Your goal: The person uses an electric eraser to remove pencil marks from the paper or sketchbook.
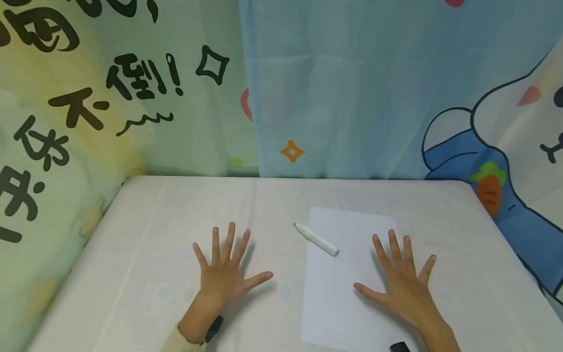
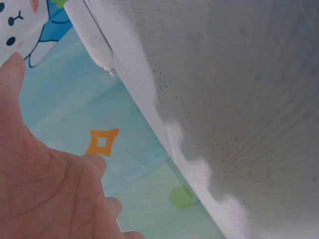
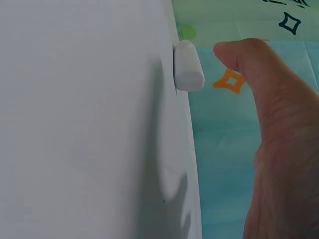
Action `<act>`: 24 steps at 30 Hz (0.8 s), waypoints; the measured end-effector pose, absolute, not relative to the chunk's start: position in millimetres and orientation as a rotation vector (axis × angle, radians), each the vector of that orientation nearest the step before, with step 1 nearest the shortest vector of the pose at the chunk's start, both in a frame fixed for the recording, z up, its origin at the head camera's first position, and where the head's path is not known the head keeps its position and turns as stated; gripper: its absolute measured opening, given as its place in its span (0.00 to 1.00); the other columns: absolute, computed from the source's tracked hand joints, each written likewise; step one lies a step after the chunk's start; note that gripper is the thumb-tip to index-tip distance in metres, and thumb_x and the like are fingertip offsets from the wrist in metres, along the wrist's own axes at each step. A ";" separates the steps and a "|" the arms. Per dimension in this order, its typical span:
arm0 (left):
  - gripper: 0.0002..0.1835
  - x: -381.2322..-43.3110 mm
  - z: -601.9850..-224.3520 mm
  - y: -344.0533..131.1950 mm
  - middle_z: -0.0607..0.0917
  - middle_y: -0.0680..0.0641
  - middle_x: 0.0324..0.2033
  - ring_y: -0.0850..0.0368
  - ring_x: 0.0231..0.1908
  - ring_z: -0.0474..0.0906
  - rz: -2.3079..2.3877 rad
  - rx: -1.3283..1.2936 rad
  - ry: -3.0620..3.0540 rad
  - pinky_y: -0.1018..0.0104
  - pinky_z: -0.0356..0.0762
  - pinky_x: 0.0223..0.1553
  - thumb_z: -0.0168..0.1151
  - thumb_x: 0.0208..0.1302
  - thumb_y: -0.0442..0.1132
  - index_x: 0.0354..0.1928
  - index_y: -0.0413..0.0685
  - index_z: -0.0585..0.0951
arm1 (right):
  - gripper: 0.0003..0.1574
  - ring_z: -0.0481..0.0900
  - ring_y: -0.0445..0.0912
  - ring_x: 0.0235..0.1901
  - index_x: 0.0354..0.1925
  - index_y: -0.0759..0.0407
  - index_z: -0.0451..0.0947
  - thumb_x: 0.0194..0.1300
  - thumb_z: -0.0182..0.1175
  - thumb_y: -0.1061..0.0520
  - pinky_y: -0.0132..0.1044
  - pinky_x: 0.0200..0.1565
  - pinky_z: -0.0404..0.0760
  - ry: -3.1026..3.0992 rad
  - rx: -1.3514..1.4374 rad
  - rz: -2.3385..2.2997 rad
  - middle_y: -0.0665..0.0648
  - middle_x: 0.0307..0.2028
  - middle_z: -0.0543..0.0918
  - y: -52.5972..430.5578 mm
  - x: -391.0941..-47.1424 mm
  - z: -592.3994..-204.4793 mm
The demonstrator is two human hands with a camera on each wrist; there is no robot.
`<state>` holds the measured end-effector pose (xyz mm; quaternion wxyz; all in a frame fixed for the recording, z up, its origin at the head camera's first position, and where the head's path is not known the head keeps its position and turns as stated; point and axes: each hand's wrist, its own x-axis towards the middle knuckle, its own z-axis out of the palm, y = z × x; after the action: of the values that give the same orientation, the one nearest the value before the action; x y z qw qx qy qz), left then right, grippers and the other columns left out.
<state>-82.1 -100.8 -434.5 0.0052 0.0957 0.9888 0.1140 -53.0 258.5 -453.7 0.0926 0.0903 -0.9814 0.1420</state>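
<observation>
My left hand (image 1: 223,279) is spread above the white-covered table, left of a sheet of white paper (image 1: 336,298). Its fingers are straight and apart, and it holds nothing. Over the paper's right side, my right hand (image 1: 405,287) is spread the same way, also holding nothing. Between the hands, farther back, lies a white pen-shaped tube (image 1: 317,239) with a narrow tip. It rests slantwise across the paper's left edge, tip pointing to the back left. The left wrist view catches the tube's tip end (image 2: 94,40); the right wrist view shows its blunt end (image 3: 189,69).
The table (image 1: 145,274) has a white cloth cover, and its far edge meets a printed curtain (image 1: 352,98). More printed cloth (image 1: 189,132) with dark lettering hangs at the left. Dark wrist-camera parts (image 1: 214,328) show below the left hand.
</observation>
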 end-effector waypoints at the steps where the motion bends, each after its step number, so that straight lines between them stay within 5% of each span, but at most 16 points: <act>1: 0.56 -82.2 -433.7 -100.7 0.45 0.46 0.77 0.36 0.75 0.34 0.351 0.296 3.092 0.24 0.33 0.62 0.45 0.51 0.83 0.77 0.61 0.54 | 0.72 0.23 0.60 0.75 0.77 0.36 0.29 0.51 0.65 0.27 0.76 0.58 0.20 -2.917 0.279 0.433 0.49 0.77 0.23 258.0 -52.8 -453.2; 6: 0.53 -82.2 -432.9 -99.3 0.45 0.46 0.77 0.36 0.75 0.35 0.352 0.310 3.054 0.24 0.32 0.63 0.51 0.53 0.78 0.77 0.61 0.53 | 0.71 0.25 0.61 0.75 0.78 0.39 0.30 0.53 0.65 0.29 0.74 0.58 0.19 -2.938 0.305 0.459 0.51 0.77 0.26 258.0 -51.6 -451.6; 16: 0.52 -76.7 -431.1 -85.5 0.47 0.46 0.77 0.35 0.75 0.39 0.499 0.809 3.028 0.29 0.38 0.66 0.25 0.56 0.83 0.77 0.62 0.54 | 0.70 0.26 0.62 0.75 0.78 0.39 0.32 0.53 0.66 0.31 0.74 0.59 0.20 -2.951 0.316 0.460 0.54 0.78 0.31 262.3 -49.6 -451.1; 24: 0.48 -72.9 -428.6 -74.2 0.52 0.46 0.76 0.37 0.74 0.42 0.473 0.978 3.034 0.30 0.43 0.66 0.29 0.60 0.80 0.76 0.61 0.56 | 0.69 0.26 0.61 0.75 0.78 0.38 0.32 0.54 0.66 0.31 0.74 0.60 0.22 -2.933 0.332 0.449 0.49 0.77 0.26 257.8 -48.7 -448.6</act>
<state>-72.9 -74.2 -428.6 -0.0408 0.3032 0.9407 0.1467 -48.7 257.8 -448.6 0.0778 0.1109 -0.9794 0.1499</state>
